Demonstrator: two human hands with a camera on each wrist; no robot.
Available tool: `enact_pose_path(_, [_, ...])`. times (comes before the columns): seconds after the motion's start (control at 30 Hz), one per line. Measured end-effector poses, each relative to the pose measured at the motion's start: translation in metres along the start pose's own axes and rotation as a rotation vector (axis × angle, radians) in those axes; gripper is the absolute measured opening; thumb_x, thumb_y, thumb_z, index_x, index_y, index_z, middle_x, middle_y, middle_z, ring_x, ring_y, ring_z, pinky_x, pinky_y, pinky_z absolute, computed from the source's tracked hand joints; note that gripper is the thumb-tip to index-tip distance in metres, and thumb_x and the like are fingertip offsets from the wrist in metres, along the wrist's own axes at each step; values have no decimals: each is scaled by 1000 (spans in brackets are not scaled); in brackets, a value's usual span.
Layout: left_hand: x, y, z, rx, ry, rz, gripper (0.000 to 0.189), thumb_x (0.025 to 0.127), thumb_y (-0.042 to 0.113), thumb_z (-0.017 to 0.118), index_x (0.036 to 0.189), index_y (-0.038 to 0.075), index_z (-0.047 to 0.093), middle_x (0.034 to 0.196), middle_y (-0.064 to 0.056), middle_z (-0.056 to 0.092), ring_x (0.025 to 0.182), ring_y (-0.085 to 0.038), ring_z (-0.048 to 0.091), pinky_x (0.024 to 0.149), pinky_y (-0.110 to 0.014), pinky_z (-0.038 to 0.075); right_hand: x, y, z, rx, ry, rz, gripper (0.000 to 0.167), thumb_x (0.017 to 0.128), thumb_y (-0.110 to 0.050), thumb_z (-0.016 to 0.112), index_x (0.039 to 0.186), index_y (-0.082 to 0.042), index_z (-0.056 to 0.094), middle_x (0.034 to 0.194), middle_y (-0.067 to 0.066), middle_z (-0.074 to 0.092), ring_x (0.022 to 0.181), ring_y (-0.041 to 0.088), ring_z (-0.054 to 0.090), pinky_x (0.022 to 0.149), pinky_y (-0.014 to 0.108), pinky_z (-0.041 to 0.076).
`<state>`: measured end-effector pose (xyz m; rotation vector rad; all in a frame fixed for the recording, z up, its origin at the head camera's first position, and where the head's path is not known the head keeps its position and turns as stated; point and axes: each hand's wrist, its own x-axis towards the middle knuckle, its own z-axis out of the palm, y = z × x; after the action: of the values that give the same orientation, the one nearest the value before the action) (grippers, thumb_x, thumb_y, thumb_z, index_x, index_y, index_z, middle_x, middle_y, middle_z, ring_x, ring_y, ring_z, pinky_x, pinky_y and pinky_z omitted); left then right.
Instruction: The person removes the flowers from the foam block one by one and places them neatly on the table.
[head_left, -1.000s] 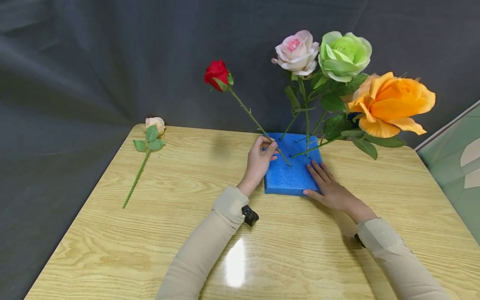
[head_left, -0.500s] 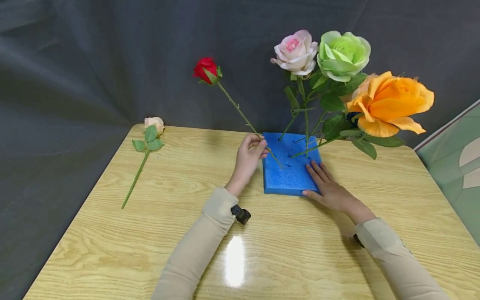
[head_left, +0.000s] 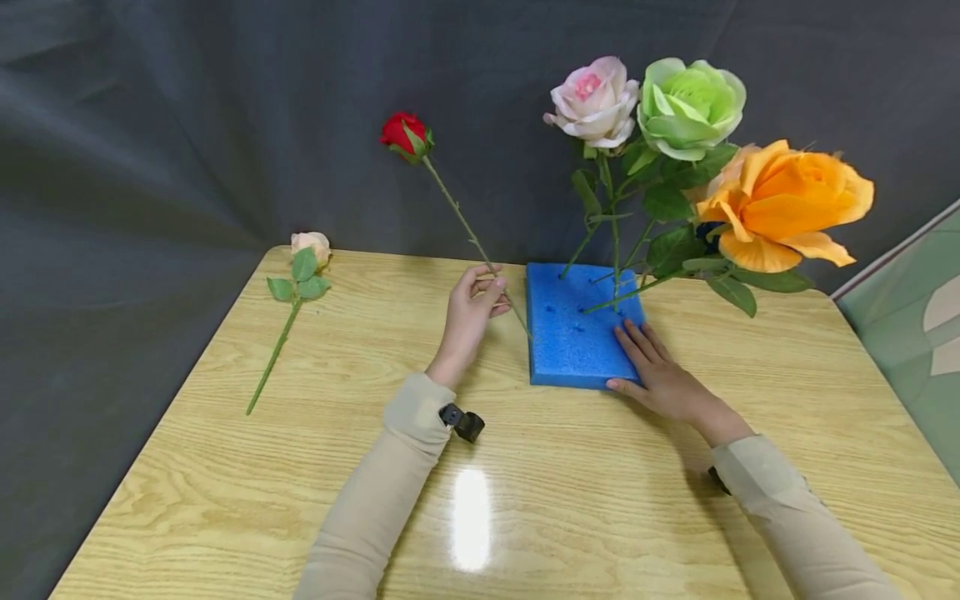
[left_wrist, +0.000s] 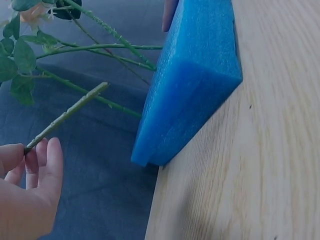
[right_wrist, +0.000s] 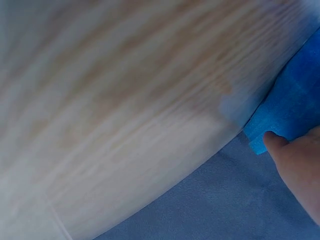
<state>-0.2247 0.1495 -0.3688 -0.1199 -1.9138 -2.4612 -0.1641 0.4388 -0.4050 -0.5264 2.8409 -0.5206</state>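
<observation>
In the head view my left hand [head_left: 467, 321] pinches the thorny stem of a red rose [head_left: 403, 135], which tilts with its bloom up and to the left. The bare lower end of the stem [left_wrist: 67, 115] is in the air in the left wrist view, apart from the blue foam block [head_left: 573, 358]. My right hand [head_left: 663, 382] rests on the block's right side with fingers spread. Two small holes show in the foam's top. A pink-white rose [head_left: 596, 104], a green rose [head_left: 692, 108] and an orange rose [head_left: 787, 204] rise from the block.
A pale pink rose [head_left: 310, 247] with green leaves lies on the wooden table [head_left: 225, 500] at the left. Behind the table hangs a dark cloth [head_left: 187, 125]. A pale green panel [head_left: 915, 333] stands at the right edge.
My left hand has pulled the red rose's stem out of the foam and moved left with it, so the stem end is off the block's top. My right hand stays put.
</observation>
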Motion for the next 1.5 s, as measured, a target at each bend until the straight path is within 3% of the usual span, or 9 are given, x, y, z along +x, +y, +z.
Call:
enact_pose_path(0.33, [0, 1, -16, 17, 7, -28, 31, 97, 6, 53, 126, -2, 55, 97, -8, 57, 82, -12, 60, 79, -24, 58, 0, 2, 1, 3, -3, -3, 85, 96, -47, 50, 155, -9, 2, 161, 20, -5, 147, 42, -9, 111, 70, 15])
enact_pose_path(0.47, [0, 3, -25, 58, 12, -38, 30, 96, 5, 54, 125, -2, 56, 96, -6, 56, 81, -9, 60, 78, -21, 58, 0, 1, 0, 2, -2, -4, 86, 96, -48, 51, 155, -9, 2, 161, 20, -4, 147, 42, -9, 111, 69, 16])
enact_pose_path(0.53, [-1, 6, -29, 89, 5, -42, 31, 96, 6, 54, 126, -1, 56, 98, -4, 55, 86, -16, 62, 79, -20, 58, 0, 0, -1, 4, -3, -2, 85, 96, -47, 51, 155, -9, 2, 161, 19, -4, 147, 41, -9, 111, 69, 16])
enact_pose_path(0.7, [-4, 10, -42, 150, -24, -56, 35, 97, 10, 54, 131, 0, 54, 106, -5, 54, 89, -17, 62, 81, -21, 58, 0, 0, -1, 4, -3, -3, 85, 96, -48, 50, 155, -9, 2, 161, 20, -4, 147, 41, -9, 111, 69, 15])
enact_pose_path(0.77, [-4, 11, -47, 169, -34, -67, 37, 97, 10, 54, 133, 2, 53, 108, -4, 53, 86, -10, 60, 81, -20, 57, 0, 0, -1, 3, -3, -4, 85, 96, -48, 50, 155, -8, 2, 161, 20, -4, 147, 42, -9, 111, 69, 15])
enact_pose_path(0.97, [-7, 16, -61, 202, -52, -66, 41, 96, 11, 56, 137, 11, 50, 107, -6, 57, 82, -10, 61, 77, -22, 58, 0, 0, -1, 2, 3, -6, 85, 96, -48, 50, 154, -7, 3, 161, 21, -3, 147, 42, -8, 111, 70, 15])
enact_pose_path(1.07, [-11, 17, -68, 223, -72, -53, 41, 96, 12, 56, 137, 10, 49, 105, -7, 58, 81, -10, 62, 76, -22, 58, 0, 1, 0, 2, 5, -8, 85, 96, -47, 50, 154, -7, 4, 161, 21, -3, 147, 43, -8, 111, 70, 16])
enact_pose_path(1.3, [-16, 16, -87, 308, -69, -131, 42, 98, 15, 55, 139, 12, 48, 110, -9, 58, 81, -4, 59, 80, -23, 58, -1, 1, 0, -5, 5, -6, 84, 97, -47, 49, 154, -7, 3, 160, 21, -3, 147, 43, -8, 111, 70, 17])
enact_pose_path(1.5, [-18, 18, -100, 376, -85, -154, 43, 98, 14, 54, 140, 10, 47, 114, -16, 58, 81, -3, 59, 77, -19, 58, -1, 0, -1, -6, 6, -5, 84, 97, -47, 49, 154, -7, 3, 160, 21, -4, 147, 43, -8, 111, 69, 17])
